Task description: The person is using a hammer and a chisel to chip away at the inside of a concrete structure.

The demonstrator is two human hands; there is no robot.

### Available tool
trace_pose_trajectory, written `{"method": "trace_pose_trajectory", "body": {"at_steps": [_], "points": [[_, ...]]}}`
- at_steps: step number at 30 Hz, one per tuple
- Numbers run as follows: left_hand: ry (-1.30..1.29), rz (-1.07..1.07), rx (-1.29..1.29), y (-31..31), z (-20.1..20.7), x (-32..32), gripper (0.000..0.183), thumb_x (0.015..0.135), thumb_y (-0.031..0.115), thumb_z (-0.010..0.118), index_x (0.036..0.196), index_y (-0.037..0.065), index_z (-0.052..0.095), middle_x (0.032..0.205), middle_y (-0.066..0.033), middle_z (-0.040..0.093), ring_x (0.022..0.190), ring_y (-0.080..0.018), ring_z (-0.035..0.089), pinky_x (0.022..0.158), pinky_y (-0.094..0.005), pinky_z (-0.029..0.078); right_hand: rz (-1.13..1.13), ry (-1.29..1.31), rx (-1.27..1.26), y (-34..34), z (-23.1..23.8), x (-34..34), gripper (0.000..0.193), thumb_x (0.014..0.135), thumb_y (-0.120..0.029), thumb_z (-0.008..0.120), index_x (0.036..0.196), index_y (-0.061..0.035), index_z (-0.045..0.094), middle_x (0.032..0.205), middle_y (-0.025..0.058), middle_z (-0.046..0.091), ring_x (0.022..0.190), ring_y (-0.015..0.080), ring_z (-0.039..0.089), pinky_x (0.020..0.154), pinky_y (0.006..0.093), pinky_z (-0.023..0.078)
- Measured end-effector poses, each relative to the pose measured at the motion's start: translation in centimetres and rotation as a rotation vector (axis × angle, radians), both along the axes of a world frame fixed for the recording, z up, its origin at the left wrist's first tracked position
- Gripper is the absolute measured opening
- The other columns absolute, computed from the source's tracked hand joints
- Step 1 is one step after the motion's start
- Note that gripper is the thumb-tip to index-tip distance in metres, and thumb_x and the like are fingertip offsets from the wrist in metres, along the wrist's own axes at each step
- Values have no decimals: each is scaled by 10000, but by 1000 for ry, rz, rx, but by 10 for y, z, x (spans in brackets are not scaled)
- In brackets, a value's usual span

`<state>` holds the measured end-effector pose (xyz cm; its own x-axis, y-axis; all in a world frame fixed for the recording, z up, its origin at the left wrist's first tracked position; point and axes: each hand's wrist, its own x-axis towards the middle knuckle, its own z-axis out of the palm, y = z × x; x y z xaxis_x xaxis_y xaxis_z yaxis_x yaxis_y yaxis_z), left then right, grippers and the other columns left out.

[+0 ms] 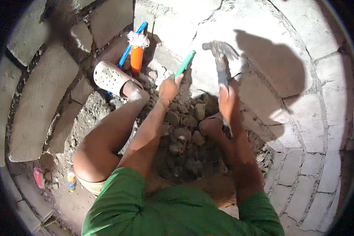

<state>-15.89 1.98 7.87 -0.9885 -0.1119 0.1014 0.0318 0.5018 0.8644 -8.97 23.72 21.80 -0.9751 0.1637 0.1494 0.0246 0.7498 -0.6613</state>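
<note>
My left hand is closed around a slim green rod-shaped tool. The tool slants up and to the right toward the pale block wall; whether its far end touches the wall I cannot tell. To the right, my right hand grips the dark handle of a claw hammer. The hammer's metal head is raised, its claw turned right, apart from the green tool. Broken stones and rubble lie below and between my hands.
Left of my left hand stand an orange cylinder with a white frayed top and a blue pipe. My foot in a pale clog is close by. A small bottle and a pink packet lie lower left. Block walls curve around me.
</note>
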Motion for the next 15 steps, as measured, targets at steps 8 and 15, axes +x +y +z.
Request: {"method": "trace_pose_trajectory", "body": {"at_steps": [8,15], "points": [[-58,208,-23,-23,-95,25,549,979,522,526,957,-16,635,684,-213,617,668,-415,607,601,-449,486,51,-386,16,38,-118,117,392,909,-301,660,1048,63,616,896,208,667,746,400,651,643,456,515],[-306,213,603,-18,-41,41,587,979,526,536,797,-30,585,614,-37,496,569,-148,438,526,-351,378,-258,-654,-649,36,-129,158,562,999,-547,462,825,-24,577,613,24,514,524,138,487,489,318,391]]}}
